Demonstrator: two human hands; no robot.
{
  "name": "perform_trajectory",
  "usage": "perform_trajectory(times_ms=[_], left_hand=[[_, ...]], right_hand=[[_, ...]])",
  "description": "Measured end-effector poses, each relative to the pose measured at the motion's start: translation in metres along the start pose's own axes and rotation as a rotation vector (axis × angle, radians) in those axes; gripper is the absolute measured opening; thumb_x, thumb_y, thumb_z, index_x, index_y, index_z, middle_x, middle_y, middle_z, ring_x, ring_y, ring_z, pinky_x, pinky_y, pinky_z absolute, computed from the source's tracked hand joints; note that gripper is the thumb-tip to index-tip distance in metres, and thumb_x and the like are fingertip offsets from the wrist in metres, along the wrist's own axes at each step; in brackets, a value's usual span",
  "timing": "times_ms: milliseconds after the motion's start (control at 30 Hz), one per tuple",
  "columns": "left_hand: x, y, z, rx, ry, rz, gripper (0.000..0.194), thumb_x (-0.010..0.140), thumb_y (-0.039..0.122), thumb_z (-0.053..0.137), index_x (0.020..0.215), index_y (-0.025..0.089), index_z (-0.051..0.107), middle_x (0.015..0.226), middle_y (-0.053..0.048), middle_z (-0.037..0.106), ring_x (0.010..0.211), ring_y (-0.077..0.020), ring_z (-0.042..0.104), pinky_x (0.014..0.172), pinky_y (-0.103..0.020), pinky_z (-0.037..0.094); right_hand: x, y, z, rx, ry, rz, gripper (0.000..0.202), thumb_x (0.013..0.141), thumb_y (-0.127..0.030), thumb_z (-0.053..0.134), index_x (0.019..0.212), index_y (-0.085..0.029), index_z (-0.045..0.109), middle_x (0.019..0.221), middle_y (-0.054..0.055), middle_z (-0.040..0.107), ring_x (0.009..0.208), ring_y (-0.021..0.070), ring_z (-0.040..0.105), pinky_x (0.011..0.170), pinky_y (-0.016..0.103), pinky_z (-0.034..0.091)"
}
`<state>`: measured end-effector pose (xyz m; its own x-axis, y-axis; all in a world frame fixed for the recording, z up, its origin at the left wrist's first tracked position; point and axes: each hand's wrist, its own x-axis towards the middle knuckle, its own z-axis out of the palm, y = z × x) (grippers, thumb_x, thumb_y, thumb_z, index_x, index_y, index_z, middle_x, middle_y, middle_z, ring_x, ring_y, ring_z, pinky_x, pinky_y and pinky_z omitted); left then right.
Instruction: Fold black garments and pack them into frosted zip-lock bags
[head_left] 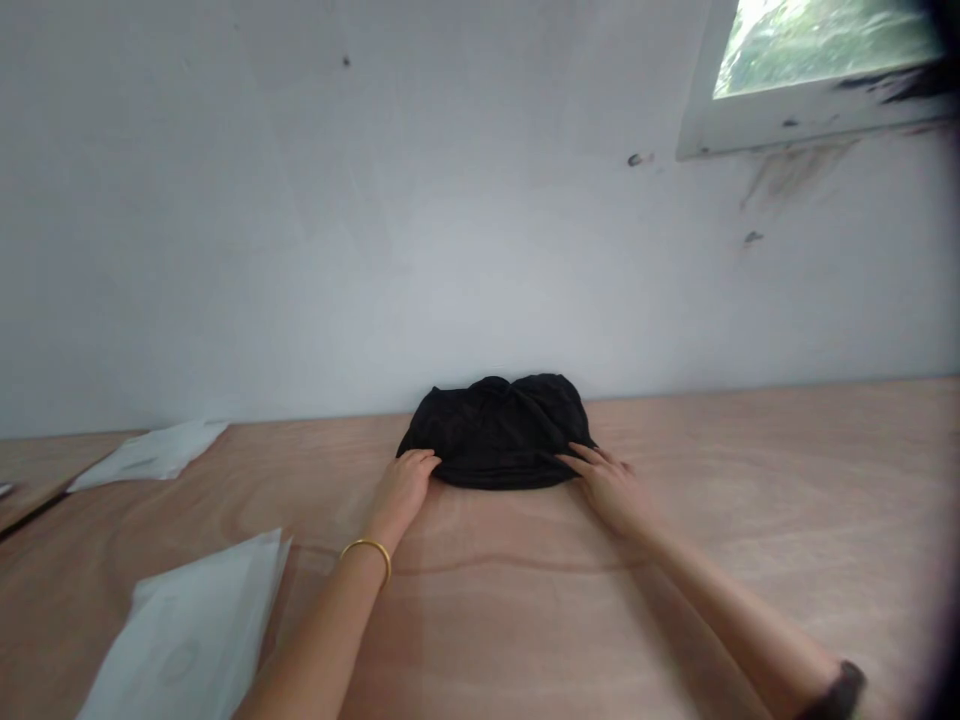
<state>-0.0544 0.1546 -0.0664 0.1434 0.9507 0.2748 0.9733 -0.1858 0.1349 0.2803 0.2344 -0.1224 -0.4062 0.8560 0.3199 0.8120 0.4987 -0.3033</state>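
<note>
A bunched black cloth lies on the wooden table against the wall. At its left front corner is my left hand, its fingers curled over the edge of the fabric; a gold bangle circles that wrist. My right hand rests on the cloth's right front corner, fingers spread and reaching onto the fabric. The front edge of the cloth runs fairly straight between both hands, while its back part is rumpled.
White plastic bags lie at the front left of the wooden table. Another white bag is farther back at the left, beside a dark gap. Behind stands a pale wall with a window at the upper right.
</note>
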Motion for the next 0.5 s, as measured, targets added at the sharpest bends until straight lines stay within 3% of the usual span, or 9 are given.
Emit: perform_trajectory(times_ms=[100,167,300,433,500], left_hand=[[0.002,-0.003,-0.014,-0.031,-0.034,0.032,0.037,0.082,0.025,0.065,0.118,0.020,0.065,0.128,-0.010,0.062,0.120,-0.0263,0.055,0.104,-0.041,0.040],[-0.001,-0.006,-0.022,-0.056,-0.051,0.060,0.042,0.081,0.034,0.066,0.121,0.022,0.063,0.128,-0.008,0.062,0.120,-0.0256,0.055,0.103,-0.039,0.041],[0.004,-0.010,-0.027,-0.085,-0.050,0.077,0.022,0.089,0.025,0.055,0.103,0.022,0.072,0.110,-0.005,0.072,0.104,-0.0207,0.064,0.097,-0.034,0.045],[0.014,-0.004,-0.035,-0.100,-0.005,0.074,0.025,0.091,0.021,0.050,0.099,0.021,0.073,0.107,-0.005,0.073,0.102,-0.0206,0.065,0.095,-0.036,0.045],[0.001,0.003,-0.050,-0.102,0.015,0.084,0.026,0.091,0.021,0.049,0.101,0.022,0.072,0.109,-0.006,0.072,0.107,-0.0223,0.062,0.098,-0.039,0.042]], right_hand=[[0.008,0.012,-0.014,0.069,-0.001,-0.043,0.053,0.082,-0.035,0.058,0.135,-0.030,0.051,0.146,0.008,0.044,0.126,0.0289,0.048,0.100,0.045,0.041],[0.005,0.024,-0.025,0.113,-0.002,-0.066,0.053,0.079,-0.039,0.062,0.129,-0.025,0.057,0.137,0.010,0.053,0.119,0.0260,0.054,0.097,0.038,0.045],[0.004,0.042,-0.039,0.143,0.005,-0.068,0.024,0.084,-0.033,0.053,0.093,-0.023,0.073,0.099,0.007,0.072,0.093,0.0242,0.066,0.086,0.037,0.050],[0.008,0.036,-0.056,0.131,0.088,-0.058,0.032,0.090,-0.035,0.044,0.094,-0.022,0.073,0.102,0.009,0.071,0.097,0.0271,0.064,0.086,0.040,0.049],[-0.005,0.029,-0.071,0.130,0.109,-0.079,0.033,0.090,-0.037,0.043,0.096,-0.024,0.073,0.103,0.009,0.071,0.100,0.0283,0.062,0.087,0.041,0.047]])
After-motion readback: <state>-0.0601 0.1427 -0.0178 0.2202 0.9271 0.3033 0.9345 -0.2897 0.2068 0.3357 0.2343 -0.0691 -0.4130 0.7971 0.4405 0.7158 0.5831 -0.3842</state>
